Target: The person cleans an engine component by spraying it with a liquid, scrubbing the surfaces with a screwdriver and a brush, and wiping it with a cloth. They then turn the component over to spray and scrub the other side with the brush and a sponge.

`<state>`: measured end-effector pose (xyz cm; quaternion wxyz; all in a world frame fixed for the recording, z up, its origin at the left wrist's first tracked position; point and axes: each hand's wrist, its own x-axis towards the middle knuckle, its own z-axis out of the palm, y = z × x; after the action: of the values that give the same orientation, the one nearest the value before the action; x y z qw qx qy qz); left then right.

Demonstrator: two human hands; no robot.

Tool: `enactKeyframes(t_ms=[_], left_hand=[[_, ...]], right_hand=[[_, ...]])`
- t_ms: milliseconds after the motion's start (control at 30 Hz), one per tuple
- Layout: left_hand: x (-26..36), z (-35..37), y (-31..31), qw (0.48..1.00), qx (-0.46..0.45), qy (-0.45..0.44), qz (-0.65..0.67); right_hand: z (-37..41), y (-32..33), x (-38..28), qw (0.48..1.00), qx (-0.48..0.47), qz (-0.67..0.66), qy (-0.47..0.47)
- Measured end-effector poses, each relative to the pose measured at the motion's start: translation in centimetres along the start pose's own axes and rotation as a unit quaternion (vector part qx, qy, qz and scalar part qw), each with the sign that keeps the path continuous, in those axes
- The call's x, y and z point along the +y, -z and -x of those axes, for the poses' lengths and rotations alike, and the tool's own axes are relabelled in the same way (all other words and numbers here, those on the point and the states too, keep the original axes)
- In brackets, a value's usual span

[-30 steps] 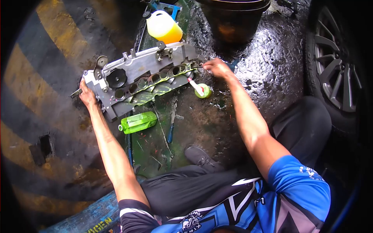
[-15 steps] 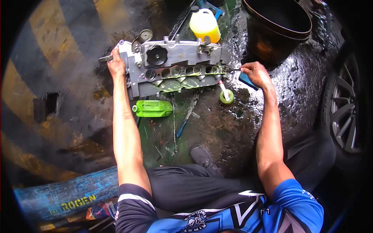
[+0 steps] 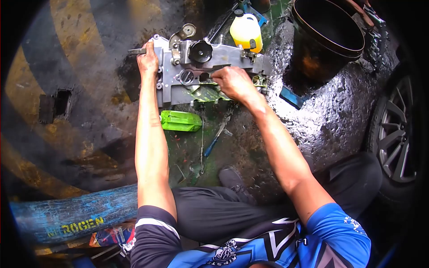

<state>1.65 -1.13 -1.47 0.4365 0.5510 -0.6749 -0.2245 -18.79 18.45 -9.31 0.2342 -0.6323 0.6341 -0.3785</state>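
A grey engine cylinder head with its cover (image 3: pixel 223 56) lies on the floor ahead of me, a row of round holes along its near side. A black round cap (image 3: pixel 200 51) sits on top. My left hand (image 3: pixel 148 60) is closed around its upper left corner, where a flat grey metal piece (image 3: pixel 136 51) juts out to the left. Over the row of holes, my right hand (image 3: pixel 234 84) has its fingers pinched together just right of an open hole; whatever they hold is hidden. Below the head lies a bright green plastic bottle (image 3: pixel 181 121) on its side.
A jug of yellow liquid (image 3: pixel 246 33) stands behind the head, and a large dark bucket (image 3: pixel 324 49) at the back right. A blue-handled tool (image 3: pixel 211 146) lies nearer me. A car wheel (image 3: pixel 397 129) is at right, a blue cylinder (image 3: pixel 76 214) at lower left.
My right hand has moved left from the head's right end, where it pinched a thin dark piece, to over the holes. My forearm now covers the small round green container's spot. My left hand stays put.
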Motion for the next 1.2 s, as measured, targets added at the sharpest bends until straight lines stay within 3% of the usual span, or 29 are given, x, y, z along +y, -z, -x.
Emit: enactKeyframes(t_ms=[67,233,267,367,533,667,767,900,1000,1067,1100,1133,1200], left_hand=[[-0.2,0.1,0.0,0.999,0.018,-0.026,-0.006],[-0.9,-0.8,0.0,1.0,0.007,-0.03,0.0],[-1.2,-0.6,-0.1,1.0,0.011,-0.019,-0.002],[-1.3,-0.5,-0.1,0.999,0.027,-0.021,-0.011],[-0.8,-0.7,-0.2,0.999,0.01,-0.049,0.008],[-1.4,-1.1,-0.2,0.999,0.019,-0.043,-0.001],[-0.3,-0.5,-0.1,0.999,0.004,-0.052,0.006],[-0.1,-0.5,-0.1,0.999,0.004,-0.048,-0.006],[-0.1,-0.5,-0.2,0.995,0.001,-0.096,-0.007],[0.2,-0.7,-0.5,0.997,0.004,-0.078,0.006],[0.4,-0.5,-0.5,0.998,0.004,-0.069,0.008],[0.5,-0.4,-0.4,0.998,0.003,-0.059,0.008],[0.6,-0.8,-0.4,0.996,0.01,-0.085,-0.007]], right_hand=[[0.6,2.7,0.0,0.999,-0.051,0.002,-0.01],[-0.9,-2.6,0.0,0.996,0.031,0.075,0.031],[-0.3,-3.1,0.7,0.997,0.055,0.039,0.04],[1.5,0.8,1.5,0.996,-0.025,-0.078,-0.023],[-0.4,-4.2,0.6,0.997,0.047,-0.055,-0.04],[1.7,-0.4,1.8,0.991,-0.013,-0.124,-0.053],[-0.3,-3.2,0.9,0.997,0.056,-0.049,-0.009],[0.7,-0.5,1.0,0.999,0.023,0.039,0.023],[1.5,2.5,0.3,0.993,0.025,0.092,0.073],[0.2,-0.4,0.3,0.991,0.06,0.086,0.08],[-0.3,-0.5,-0.3,0.995,0.004,0.089,0.053],[0.0,-0.4,-0.3,0.998,0.042,0.015,0.047],[1.2,1.3,0.8,0.997,0.024,-0.071,-0.007]])
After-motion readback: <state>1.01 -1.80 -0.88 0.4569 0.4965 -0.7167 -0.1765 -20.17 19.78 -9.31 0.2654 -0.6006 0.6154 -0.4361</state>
